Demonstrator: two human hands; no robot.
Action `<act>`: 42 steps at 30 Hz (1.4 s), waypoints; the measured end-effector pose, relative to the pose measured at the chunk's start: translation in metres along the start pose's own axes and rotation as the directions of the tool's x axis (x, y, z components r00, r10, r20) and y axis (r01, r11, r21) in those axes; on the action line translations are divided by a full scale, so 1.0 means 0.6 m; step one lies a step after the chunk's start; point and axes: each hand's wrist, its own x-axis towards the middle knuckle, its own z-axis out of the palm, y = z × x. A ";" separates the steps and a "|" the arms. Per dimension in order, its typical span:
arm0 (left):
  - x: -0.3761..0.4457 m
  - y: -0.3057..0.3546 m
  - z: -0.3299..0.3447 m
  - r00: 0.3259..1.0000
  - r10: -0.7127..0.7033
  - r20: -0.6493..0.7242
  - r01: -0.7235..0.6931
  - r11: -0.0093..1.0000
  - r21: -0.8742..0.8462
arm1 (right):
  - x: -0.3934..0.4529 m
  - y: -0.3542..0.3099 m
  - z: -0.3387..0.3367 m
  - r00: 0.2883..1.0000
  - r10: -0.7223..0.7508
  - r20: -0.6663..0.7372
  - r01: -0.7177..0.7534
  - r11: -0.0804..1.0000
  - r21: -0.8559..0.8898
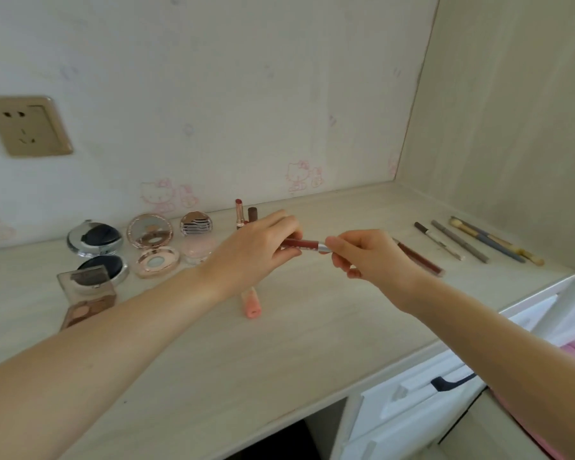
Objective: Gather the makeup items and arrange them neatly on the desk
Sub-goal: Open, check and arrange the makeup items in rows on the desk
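Two hands are meeting over the middle of the desk [213, 353] in our head view, and we are reading no brand or label anywhere; small white marks on the dark red lip gloss tube [301, 243] are too blurred to make out. Our left hand [256, 250] is curling its fingers and thumb around the red body of that tube, while our right hand [367, 257] is pinching its silver cap end [324, 248]; the tube is lying level above the desk between the two hands.

We are counting four open compacts at the left: one black [95, 242], one rose-gold [150, 232], one striped with a clear base [196, 225], and one square brown palette [88, 298]. Two lipsticks [240, 212] are standing upright near the wall, just behind our left hand. One pink tube [251, 302] is lying under our left wrist. One more dark red tube [420, 257] is lying behind our right hand. Four pencils and brushes [458, 242] are lying side by side at the right.
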 end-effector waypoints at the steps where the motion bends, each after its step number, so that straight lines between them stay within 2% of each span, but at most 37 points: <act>1: -0.016 -0.001 -0.006 1.000 -0.015 -0.002 0.015 1.000 -0.001 | -0.004 -0.002 0.013 1.000 -0.008 0.013 0.008 1.000 -0.020; 5: -0.082 -0.010 -0.023 0.995 -0.091 -0.044 0.089 0.995 -0.040 | -0.021 -0.008 0.063 0.998 -0.048 0.050 0.052 0.995 -0.088; 11: -0.168 -0.012 -0.037 0.980 -0.162 -0.120 0.150 0.984 -0.097 | -0.048 -0.012 0.120 0.982 -0.129 0.137 0.141 0.987 -0.081; 16: -0.218 -0.009 -0.038 0.973 -0.204 -0.108 0.191 0.974 -0.121 | -0.064 0.005 0.152 0.960 -0.209 0.189 0.226 0.971 -0.074; 21: -0.232 -0.008 -0.041 0.961 -0.253 -0.114 0.231 0.957 -0.175 | -0.072 0.022 0.165 0.951 -0.276 0.136 0.287 0.955 -0.069; 24: -0.231 -0.006 -0.039 0.966 -0.235 -0.108 0.216 0.964 -0.157 | -0.076 0.023 0.159 0.947 -0.304 0.103 0.310 0.949 -0.051; 31: -0.247 -0.012 -0.043 0.957 -0.236 -0.172 0.212 0.966 -0.147 | -0.079 0.020 0.164 0.953 -0.273 0.134 0.280 0.960 -0.032; 37: -0.247 -0.006 -0.039 0.958 -0.208 -0.199 0.191 0.976 -0.101 | -0.081 0.021 0.163 0.957 -0.265 0.118 0.281 0.949 -0.145; 42: -0.247 -0.007 -0.042 0.945 -0.250 -0.209 0.244 0.968 -0.056 | -0.080 0.025 0.163 0.937 -0.331 0.113 0.345 0.927 -0.144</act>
